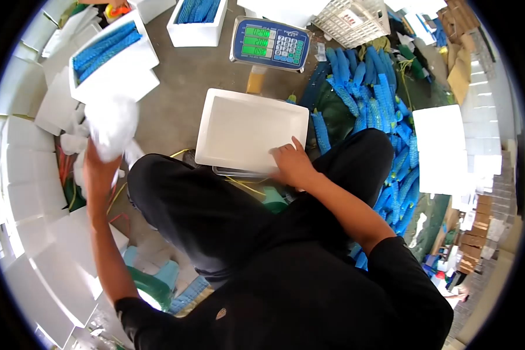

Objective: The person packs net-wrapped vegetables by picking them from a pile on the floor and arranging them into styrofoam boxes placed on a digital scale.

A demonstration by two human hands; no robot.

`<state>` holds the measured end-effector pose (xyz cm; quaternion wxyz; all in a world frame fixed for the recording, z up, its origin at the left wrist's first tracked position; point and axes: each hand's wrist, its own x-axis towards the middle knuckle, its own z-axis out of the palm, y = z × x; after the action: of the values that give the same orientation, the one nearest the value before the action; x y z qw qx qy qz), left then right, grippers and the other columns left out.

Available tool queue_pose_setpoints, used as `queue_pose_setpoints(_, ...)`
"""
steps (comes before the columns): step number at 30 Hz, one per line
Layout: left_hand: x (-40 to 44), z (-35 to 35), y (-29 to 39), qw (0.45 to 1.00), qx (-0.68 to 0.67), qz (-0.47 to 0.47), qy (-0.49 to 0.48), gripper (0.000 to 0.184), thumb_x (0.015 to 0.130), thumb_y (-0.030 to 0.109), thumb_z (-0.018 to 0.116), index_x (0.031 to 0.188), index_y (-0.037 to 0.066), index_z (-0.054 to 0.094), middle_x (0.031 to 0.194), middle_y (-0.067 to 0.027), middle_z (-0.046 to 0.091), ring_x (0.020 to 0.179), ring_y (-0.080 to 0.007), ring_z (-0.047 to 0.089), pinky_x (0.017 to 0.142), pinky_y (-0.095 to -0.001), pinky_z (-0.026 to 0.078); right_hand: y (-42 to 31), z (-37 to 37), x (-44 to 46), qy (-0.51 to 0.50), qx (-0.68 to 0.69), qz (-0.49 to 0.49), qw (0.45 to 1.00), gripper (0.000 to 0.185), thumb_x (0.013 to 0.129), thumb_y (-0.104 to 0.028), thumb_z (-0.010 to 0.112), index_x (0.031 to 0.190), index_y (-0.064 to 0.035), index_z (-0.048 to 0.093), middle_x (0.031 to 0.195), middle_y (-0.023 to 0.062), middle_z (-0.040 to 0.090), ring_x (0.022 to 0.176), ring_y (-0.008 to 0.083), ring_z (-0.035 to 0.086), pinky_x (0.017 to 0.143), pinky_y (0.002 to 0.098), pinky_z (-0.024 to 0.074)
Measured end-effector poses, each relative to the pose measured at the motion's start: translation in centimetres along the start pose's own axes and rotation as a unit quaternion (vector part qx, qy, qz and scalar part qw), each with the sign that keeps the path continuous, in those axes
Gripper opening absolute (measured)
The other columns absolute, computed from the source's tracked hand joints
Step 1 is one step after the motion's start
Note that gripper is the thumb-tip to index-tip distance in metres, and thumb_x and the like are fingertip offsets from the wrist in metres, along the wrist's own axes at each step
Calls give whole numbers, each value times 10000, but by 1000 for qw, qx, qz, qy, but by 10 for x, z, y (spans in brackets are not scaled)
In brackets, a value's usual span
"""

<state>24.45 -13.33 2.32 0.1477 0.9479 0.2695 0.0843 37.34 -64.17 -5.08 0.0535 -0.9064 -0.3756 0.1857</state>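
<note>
Box, white foam, open-topped: centre, before my knees. My right hand, fingers spread, at its near right corner. White plastic bag, bulging: left, clutched in my left hand. Scale display, lit green: beyond. Blue-netted produce: heaped, right. Second foam box, holding blue-netted produce: far left.

White boxes: glare toward the bright left margin, faces bleached.
White bag: motion-blurred, highlights blown out.
Tray: evenly lit, softly shaded within.
Foam panel: overexposed, surface texture lost.
Scale display: luminous green, digits soft.
Black trousers: deep shadow, folds faint.
Periphery: fisheye curvature, black vignette, bluish-violet fringe.
</note>
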Motion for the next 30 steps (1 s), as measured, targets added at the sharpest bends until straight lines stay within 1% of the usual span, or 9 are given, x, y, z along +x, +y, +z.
queue_pose_setpoints(3,42,-44,100,976,0,213,33,823,738,169,864,1465,-8,523,1321,-254,650,1244,-439,616,1053,-467,503,-3,-45,-12,31,128,-14,991,550,901,-373,740,1352,-89,604,1259,141,674,1260,333,583,1254,555,236)
queue_pose_setpoints(6,36,-60,230,957,-53,251,-132,760,700,144,840,1413,59,592,1298,-211,669,1218,-417,623,1048,-451,507,7,-86,-43,133,180,-51,973,499,947,-361,705,1358,-97,602,1272,130,669,1274,323,575,1251,563,228)
queue_pose_setpoints(11,15,123,290,871,54,377,-309,820,662,230,867,1413,102,564,1267,-179,665,1214,-407,599,1014,-492,529,73,-145,-152,380,143,84,910,355,881,-189,777,1216,-129,674,1217,69,710,1196,325,629,1166,596,362)
queue_pose_setpoints(14,-22,213,291,830,110,443,-320,646,659,217,823,1254,107,595,1093,-150,679,1053,-397,636,867,-520,552,134,-121,-222,451,242,269,816,315,911,-169,757,1211,-121,674,1153,82,747,1082,328,693,1029,461,509)
queue_pose_setpoints(17,-52,278,269,831,93,464,-293,584,666,145,753,1231,94,615,1063,-155,682,991,-404,641,860,-517,538,182,-42,-284,415,287,398,766,310,941,-219,721,1225,-105,666,1112,114,756,1025,326,720,922,419,558)
queue_pose_setpoints(20,-60,304,244,828,80,422,-360,699,726,202,760,1392,76,589,1266,-198,678,1163,-427,635,997,-496,517,202,67,-320,348,304,520,718,372,940,-324,705,1226,-89,662,1113,147,751,1024,329,725,895,431,566)
queue_pose_setpoints(25,-55,269,246,813,8,339,-472,813,851,304,785,1546,32,463,1495,-241,567,1379,-419,543,1185,-456,401,197,259,-298,231,517,541,622,463,897,-428,722,1220,-101,671,1098,156,745,1052,362,718,898,447,566)
queue_pose_setpoints(29,-85,207,306,798,-38,244,-550,766,884,326,796,1508,8,486,1475,-250,580,1388,-411,539,1156,-452,420,176,272,-241,219,475,513,680,504,876,-418,737,1223,-60,667,1126,171,736,1069,387,704,914,469,562)
queue_pose_setpoints(30,-96,199,317,791,-81,251,-552,682,862,327,814,1420,15,574,1413,-250,618,1347,-418,564,1119,-453,445,176,274,-223,230,451,506,698,511,873,-409,735,1230,-50,665,1149,180,729,1081,394,698,930,476,559)
